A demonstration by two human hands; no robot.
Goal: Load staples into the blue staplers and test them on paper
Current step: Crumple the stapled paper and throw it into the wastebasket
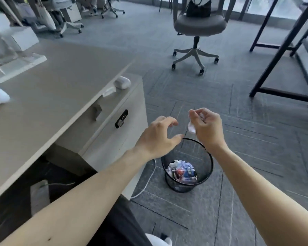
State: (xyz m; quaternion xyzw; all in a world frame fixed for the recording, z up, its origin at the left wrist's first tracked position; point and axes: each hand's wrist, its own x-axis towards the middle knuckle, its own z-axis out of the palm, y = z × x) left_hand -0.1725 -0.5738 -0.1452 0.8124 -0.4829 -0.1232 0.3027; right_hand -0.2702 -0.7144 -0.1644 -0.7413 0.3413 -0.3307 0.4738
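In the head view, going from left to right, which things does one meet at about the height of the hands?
Desk → drawer lock → left hand, open and empty → crumpled paper → right hand, pinching that paper. The bin sits lower, under both hands.

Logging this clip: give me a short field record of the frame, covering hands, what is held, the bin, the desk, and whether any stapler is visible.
left hand: empty, fingers curled open, above the bin
right hand: closed on crumpled white paper
bin: black mesh wastebasket on the floor below both hands, already holding crumpled rubbish
desk: at left, small white case near its corner
drawer unit: under the desk, with a lock
stapler: none in view
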